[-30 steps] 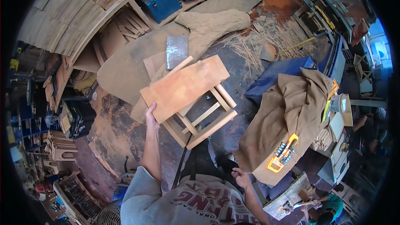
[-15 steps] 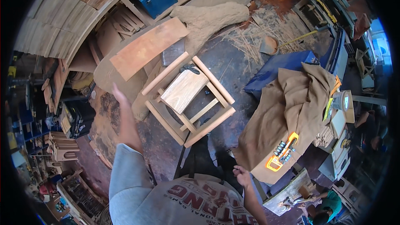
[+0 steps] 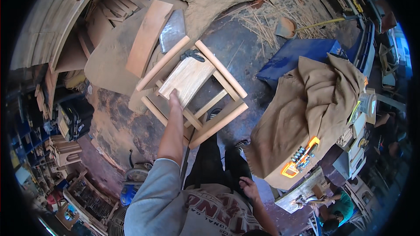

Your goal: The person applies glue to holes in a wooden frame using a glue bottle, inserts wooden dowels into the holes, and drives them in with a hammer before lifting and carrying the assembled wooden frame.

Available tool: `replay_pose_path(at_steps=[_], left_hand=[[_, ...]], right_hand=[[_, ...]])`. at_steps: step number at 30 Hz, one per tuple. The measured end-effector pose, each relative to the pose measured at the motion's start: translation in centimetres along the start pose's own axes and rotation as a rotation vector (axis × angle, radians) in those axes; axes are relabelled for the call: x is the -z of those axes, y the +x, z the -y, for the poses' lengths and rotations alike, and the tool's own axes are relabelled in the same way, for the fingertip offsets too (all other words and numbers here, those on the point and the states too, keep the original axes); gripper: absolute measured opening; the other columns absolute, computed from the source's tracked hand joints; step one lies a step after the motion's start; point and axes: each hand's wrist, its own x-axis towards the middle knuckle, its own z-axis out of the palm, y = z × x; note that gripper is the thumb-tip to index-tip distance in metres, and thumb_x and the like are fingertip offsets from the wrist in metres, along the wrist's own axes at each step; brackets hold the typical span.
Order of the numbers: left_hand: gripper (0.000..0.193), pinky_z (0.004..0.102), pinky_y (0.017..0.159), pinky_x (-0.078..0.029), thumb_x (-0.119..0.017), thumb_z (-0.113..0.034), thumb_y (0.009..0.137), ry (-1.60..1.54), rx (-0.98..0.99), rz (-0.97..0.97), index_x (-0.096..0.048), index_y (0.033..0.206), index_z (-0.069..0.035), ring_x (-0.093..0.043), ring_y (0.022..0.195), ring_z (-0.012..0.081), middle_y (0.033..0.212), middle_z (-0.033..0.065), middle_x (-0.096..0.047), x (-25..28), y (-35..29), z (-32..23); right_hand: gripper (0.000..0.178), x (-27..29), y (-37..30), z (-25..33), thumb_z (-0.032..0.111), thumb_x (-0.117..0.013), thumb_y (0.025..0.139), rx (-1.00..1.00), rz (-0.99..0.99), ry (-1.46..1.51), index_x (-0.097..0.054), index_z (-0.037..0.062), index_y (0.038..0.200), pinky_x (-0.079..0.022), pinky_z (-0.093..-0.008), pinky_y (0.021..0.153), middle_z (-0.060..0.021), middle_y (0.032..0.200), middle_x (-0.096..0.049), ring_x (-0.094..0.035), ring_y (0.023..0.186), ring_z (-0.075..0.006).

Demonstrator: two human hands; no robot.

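Note:
A wooden frame [image 3: 218,123] with rounded rails and flat crossbars stands in front of me, above my legs. Across it lies a pale, grained wooden board [image 3: 186,78], with a dark, cord-like thing [image 3: 192,55] at its far end. My left hand [image 3: 175,99] is closed on the board's near left edge, thumb side on top and the other fingers hidden beneath. By my right thigh, my right hand [image 3: 248,188] hangs with curled fingers. Whether anything is inside it cannot be made out.
A reddish-brown plank [image 3: 148,37] lies on a large slab [image 3: 109,67] beside a grey metal sheet [image 3: 173,30]. Brown cloth [image 3: 302,109] drapes over a surface at right, with an orange socket holder [image 3: 300,157]. A blue box [image 3: 302,59] stands behind. Another person [image 3: 337,209] works at lower right.
My left hand has come from the open space at left onto the pale board and closed there. The reddish plank has turned on the slab, uncovering more metal sheet. The view has shifted.

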Motion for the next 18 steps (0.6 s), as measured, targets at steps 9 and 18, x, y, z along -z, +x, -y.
replay_pose_path(at_steps=[9, 18], left_hand=[[0.064, 0.0414, 0.100, -0.051, -0.074, -0.040, 0.084, 0.073, -0.052, 0.037, -0.062, 0.128, 0.004, -0.064, 0.116, 0.0307, 0.133, 0.0174, -0.062, 2.2, 0.4, -4.6], [0.031, 0.0318, 0.062, -0.060, -0.077, -0.012, 0.089, 0.343, -0.210, 0.315, -0.055, 0.111, -0.010, -0.069, 0.077, 0.0177, 0.095, 0.0089, -0.068, 4.6, -6.3, -8.3]], right_hand=[[0.033, -0.7, 2.0, -0.9, 0.017, -0.067, 0.096, 0.130, 0.031, 0.047, -0.069, 0.0025, 0.126, -0.048, -0.0251, 0.066, -0.0005, 0.086, -0.066, -0.060, 0.074, -0.0082], [0.034, -0.4, 1.5, 0.0, 0.018, -0.067, 0.096, 0.099, 0.001, 0.118, -0.068, 0.0029, 0.126, -0.049, -0.0251, 0.066, -0.0011, 0.089, -0.068, -0.061, 0.075, -0.0090]])
